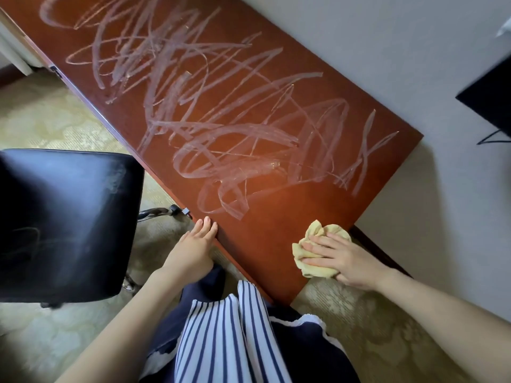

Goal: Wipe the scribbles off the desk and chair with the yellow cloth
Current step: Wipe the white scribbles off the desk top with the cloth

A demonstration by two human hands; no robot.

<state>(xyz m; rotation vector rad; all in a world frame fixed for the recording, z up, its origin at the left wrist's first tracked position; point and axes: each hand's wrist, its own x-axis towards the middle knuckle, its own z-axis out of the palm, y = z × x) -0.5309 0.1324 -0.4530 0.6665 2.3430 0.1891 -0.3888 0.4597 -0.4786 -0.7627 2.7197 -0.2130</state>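
While the right hand (343, 258) presses flat-fingered on the cloth (300, 261) at the desk's (265, 244) near right corner, scribbles (221, 134) run lengthwise away from it; left hand (193, 244) open on front edge

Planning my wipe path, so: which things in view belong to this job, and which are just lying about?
Job: yellow cloth under the right hand; scribbles on the desk; black chair; left hand at the desk edge.
Lying about: dark screen, cable below it; white furniture, far left; carpet.
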